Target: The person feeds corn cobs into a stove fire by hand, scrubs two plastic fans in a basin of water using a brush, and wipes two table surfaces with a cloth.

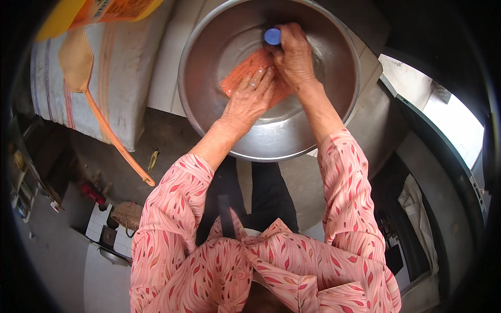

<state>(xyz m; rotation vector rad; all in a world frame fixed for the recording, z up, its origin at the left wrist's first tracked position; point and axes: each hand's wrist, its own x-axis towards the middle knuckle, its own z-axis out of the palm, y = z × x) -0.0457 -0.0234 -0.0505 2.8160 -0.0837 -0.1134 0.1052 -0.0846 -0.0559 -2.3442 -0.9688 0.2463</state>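
Note:
A large stainless steel basin [287, 133] stands before me. Inside it lies an orange-red textured cloth or sheet [250, 66], wet-looking and roughly rectangular. My left hand [254, 88] rests on this piece with its fingers stretched out, a ring on one finger. Curled around a dark object with a round blue top [273, 36], my right hand [295, 54] is at the upper right edge of the orange piece. The body of that object is mostly hidden by the hand, so its kind cannot be told.
Left of the basin, an orange plastic strainer or fly swatter [103, 117] lies over a striped woven sack [129, 70]. A yellow and orange container [113, 9] is at the top left. Flattened cardboard [168, 78] shows beneath the basin. Farther off at lower left is a wicker basket [127, 215].

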